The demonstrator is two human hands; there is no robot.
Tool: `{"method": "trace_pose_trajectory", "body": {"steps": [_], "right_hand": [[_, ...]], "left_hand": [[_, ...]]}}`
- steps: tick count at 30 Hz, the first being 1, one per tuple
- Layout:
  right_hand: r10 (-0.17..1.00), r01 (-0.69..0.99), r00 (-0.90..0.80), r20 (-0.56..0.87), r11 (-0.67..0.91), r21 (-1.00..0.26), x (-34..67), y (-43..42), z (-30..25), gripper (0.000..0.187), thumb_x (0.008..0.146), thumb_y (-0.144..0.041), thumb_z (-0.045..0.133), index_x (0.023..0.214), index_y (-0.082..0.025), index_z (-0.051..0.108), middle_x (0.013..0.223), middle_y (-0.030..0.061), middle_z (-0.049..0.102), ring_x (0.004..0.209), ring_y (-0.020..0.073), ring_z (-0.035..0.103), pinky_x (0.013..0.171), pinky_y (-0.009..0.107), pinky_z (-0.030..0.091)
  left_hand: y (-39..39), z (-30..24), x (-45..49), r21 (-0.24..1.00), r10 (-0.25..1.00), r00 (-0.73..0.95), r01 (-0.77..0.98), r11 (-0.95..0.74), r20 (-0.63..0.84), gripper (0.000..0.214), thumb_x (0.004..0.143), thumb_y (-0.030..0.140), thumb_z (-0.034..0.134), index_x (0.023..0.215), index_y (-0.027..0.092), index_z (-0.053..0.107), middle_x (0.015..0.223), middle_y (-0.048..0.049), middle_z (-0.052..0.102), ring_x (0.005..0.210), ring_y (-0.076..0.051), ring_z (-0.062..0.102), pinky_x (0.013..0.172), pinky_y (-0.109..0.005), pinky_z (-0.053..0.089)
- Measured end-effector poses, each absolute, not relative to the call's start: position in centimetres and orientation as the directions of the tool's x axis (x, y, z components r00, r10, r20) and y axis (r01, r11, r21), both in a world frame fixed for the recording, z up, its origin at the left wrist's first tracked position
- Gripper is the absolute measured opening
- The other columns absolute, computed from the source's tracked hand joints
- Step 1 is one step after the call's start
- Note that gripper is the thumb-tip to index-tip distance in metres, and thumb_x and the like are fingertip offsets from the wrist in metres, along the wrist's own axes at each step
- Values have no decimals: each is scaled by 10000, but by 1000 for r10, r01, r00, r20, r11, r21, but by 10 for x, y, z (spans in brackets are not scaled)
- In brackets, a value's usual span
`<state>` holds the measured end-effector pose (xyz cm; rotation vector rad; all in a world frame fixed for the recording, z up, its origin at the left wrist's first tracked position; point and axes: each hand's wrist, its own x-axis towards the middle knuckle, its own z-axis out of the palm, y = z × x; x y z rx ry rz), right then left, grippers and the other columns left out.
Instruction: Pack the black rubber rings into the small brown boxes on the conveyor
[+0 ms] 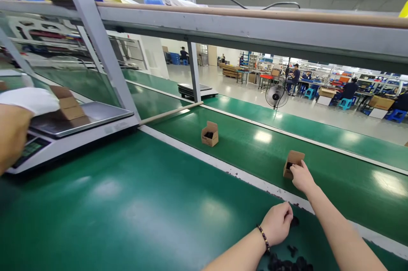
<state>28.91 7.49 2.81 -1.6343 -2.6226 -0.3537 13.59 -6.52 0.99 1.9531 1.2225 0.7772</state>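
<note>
My left hand (278, 223), with a beaded bracelet at the wrist, is closed in a pinch above the near green surface. What its fingertips hold, if anything, is hidden; a small black part (295, 221) shows just beside them. Below the hand lies a loose pile of small black parts (288, 263). My right hand (302, 177) reaches farther out, its fingers closed at the side and opening of a small brown cardboard box (287, 172). Dark pieces show inside the box, whose flap stands up. A similar open box (209, 139), also with black contents, stands farther left on the belt.
At left, a co-worker's white-gloved hand (32, 100) is by a cardboard box (70, 107) on a weighing scale (108, 111). Metal posts (98, 41) and an overhead shelf beam (223, 20) frame the green conveyor belt (242, 135). Another scale (204, 91) stands beyond; a fan (276, 95) is behind.
</note>
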Motion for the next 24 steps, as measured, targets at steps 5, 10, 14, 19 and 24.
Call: {"method": "trace_pose_trajectory", "body": {"steps": [5,10,14,19,24], "right_hand": [[874,882,-463,146,437,178,262,80,35,314,643,-100,501,931,-90,623,918,155,662,918,245,600,1069,466,102],[846,893,-450,286,419,165,279,40,37,623,649,-15,367,1267,-72,432,1310,153,485,1253,233,379,1092,488,67],[859,968,-160,486,232,-92,334,-21,-17,533,769,-80,247,1269,-103,430,1288,114,515,1210,213,446,1075,464,223],[923,935,19,383,120,-333,378,-58,-86,434,829,-316,300,1100,-129,582,1143,125,620,1026,252,593,844,375,500],[905,927,-68,419,212,-308,379,-46,-92,360,802,-291,369,1004,-155,633,1120,111,630,1041,266,579,890,395,474]], "left_hand": [[-62,9,135,821,932,343,495,-283,114,125,756,84,433,706,192,474,703,21,530,673,-120,471,610,-209,338],[-57,2,133,853,971,208,479,-206,118,142,758,75,439,676,189,465,668,24,508,667,-123,470,610,-213,339],[-49,-1,131,903,991,62,409,-132,117,159,779,87,452,659,189,473,623,28,493,637,-125,478,598,-218,346],[-4,18,121,930,982,-151,365,-53,115,188,830,109,421,667,186,478,637,16,516,652,-124,509,617,-223,376],[70,51,112,940,976,-201,341,-12,85,147,861,205,440,757,164,535,717,-24,581,629,-118,556,595,-226,424]]}}
